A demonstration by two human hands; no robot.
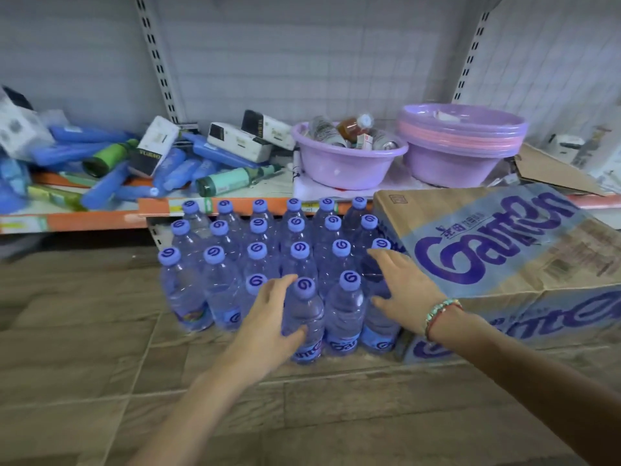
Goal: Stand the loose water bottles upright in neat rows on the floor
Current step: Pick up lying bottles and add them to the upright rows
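Bottles (pixel 268 264) standing capped in rows on the tiled floor (pixel 100 364), front row part-filled. Left hand (pixel 268 321) wrapping the front bottle (pixel 304 317), squaring it up; right hand (pixel 403 290), fingers spread, pressing the block's right flank beside the carton (pixel 504 257). Next move probably needs another bottle front-left, where open floor is waiting; shelf edge (pixel 84 222) hemming behind.

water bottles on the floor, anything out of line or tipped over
None are tipped; all the water bottles stand upright. The front row is short: three caps against six behind, with the left hand gripping its middle bottle. The shelf behind holds blue bottles lying jumbled.
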